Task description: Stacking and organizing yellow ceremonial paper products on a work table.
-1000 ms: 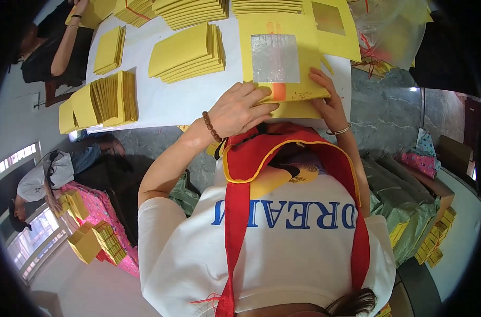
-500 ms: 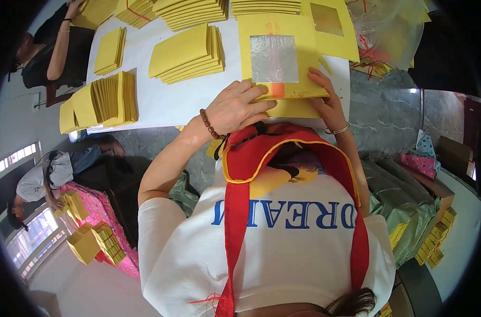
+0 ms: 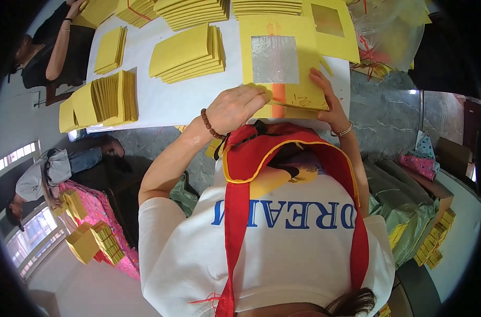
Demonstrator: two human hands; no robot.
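A yellow sheet of joss paper (image 3: 304, 68) lies on the white table right before me, with a silver foil square and an orange stripe. Dark handwritten strokes show close to its near right corner. My left hand (image 3: 237, 108), a brown bead bracelet at its wrist, is closed with its fingers pressed together on the paper's near left edge. At the near right corner my right hand (image 3: 330, 100) pinches the paper, fingers on top and thumb by the edge. More yellow paper shows under that edge; how many layers are held cannot be made out.
Folded yellow paper stacks (image 3: 187, 55) stand on the white table (image 3: 140, 95). Another foil sheet (image 3: 335, 26) lies at the far right beside a clear plastic bag (image 3: 391, 31). A co-worker's arm (image 3: 60, 58) is at far left; another person (image 3: 44, 174) sits lower left.
The sheet's near edge has come down closer to me, showing more of the writing. My left fingers have curled in and shifted slightly away from me; my right hand has moved slightly.
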